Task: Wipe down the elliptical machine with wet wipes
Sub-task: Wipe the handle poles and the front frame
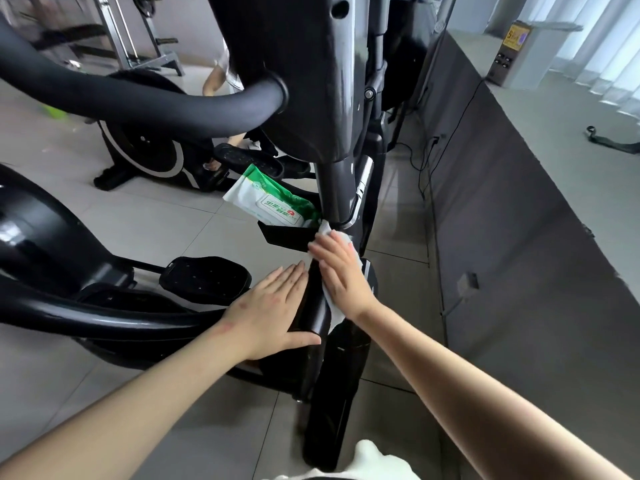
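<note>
— White wipe [325,229]: location?
— Under the right hand [341,271], flat against the elliptical [313,306] post, just below the tray [287,235] holding the pack [270,199].
— Fingers?
— Right: straight, close together, pressing the wipe. Left hand [273,306]: flat, fingers together, resting on the post's other side.
— Progress?
— Judged mid-task. Lower post under way; handlebars, pedals and upper column likely remain. Cannot tell which are done.

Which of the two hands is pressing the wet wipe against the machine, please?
The right hand, flat over the white wipe; the left hand holds no wipe.
</note>
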